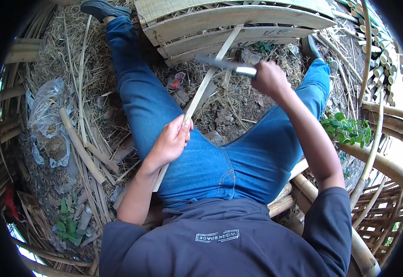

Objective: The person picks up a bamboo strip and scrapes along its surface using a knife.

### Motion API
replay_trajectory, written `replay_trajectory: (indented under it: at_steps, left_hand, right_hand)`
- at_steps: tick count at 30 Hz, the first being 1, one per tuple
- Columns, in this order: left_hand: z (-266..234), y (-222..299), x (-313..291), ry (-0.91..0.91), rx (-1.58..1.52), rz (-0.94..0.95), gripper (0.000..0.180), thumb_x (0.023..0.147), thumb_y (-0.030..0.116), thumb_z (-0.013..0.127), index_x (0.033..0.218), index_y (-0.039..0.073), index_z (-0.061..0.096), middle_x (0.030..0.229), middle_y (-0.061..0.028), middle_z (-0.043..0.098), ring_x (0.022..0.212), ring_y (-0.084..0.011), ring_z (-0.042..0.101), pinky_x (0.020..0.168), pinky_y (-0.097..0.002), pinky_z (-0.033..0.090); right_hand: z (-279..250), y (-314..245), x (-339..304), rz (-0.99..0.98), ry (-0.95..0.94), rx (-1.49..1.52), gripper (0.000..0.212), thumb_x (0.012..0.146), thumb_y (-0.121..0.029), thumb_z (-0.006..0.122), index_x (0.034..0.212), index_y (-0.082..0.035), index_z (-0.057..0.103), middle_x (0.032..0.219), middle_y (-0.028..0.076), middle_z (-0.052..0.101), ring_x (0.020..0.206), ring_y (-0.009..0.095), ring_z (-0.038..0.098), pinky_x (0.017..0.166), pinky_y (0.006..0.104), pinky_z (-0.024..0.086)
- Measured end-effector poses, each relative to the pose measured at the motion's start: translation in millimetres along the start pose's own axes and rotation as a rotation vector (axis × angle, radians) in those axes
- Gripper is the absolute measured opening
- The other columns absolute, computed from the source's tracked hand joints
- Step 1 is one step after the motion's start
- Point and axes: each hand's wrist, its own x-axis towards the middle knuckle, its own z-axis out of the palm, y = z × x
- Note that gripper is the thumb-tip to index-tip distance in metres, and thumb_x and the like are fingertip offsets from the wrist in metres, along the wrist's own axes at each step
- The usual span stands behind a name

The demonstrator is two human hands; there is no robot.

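My left hand (171, 141) is closed around a long, pale bamboo strip (202, 88), over my left thigh. The strip slants from beside my left hip up to the wooden crate, where its far end overlaps the slats. In my closed right hand (271, 79) is a knife (245, 70), held out above my right knee with its blade pointing left. The blade is smeared by motion and crosses over the upper part of the strip. Whether it touches the strip I cannot tell.
A slatted wooden crate (243, 18) stands ahead between my feet. Cut bamboo poles (381, 57) are piled at the far right. On the left lie a clear plastic bag (49, 108), straw and short bamboo pieces (82, 145). Leafy plants (347, 128) grow beside my right leg.
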Motion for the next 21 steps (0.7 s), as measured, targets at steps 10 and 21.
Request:
replay_trajectory:
  at_steps: [10, 21]
  left_hand:
    - [-6, 4, 2, -0.115, -0.218, -0.123, 0.024, 0.106, 0.032, 0.036, 0.094, 0.012, 0.044, 0.062, 0.0100, 0.027, 0.049, 0.0001, 0.022, 0.041, -0.0173, 0.021]
    - [-3, 2, -1, -0.072, -0.128, -0.068, 0.025, 0.106, 0.032, 0.036, 0.094, 0.012, 0.044, 0.062, 0.0093, 0.029, 0.049, 0.0001, 0.023, 0.042, -0.0171, 0.022]
  right_hand:
    - [14, 30, 27, 0.021, 0.165, 0.020, 0.023, 0.071, -0.012, 0.060, 0.090, -0.006, 0.071, 0.079, 0.022, 0.068, 0.075, 0.040, 0.066, 0.075, 0.0493, 0.054]
    - [8, 41, 20, -0.037, 0.163, -0.025, 0.023, 0.071, -0.014, 0.060, 0.089, -0.003, 0.070, 0.078, 0.025, 0.066, 0.080, 0.041, 0.067, 0.075, 0.0495, 0.055]
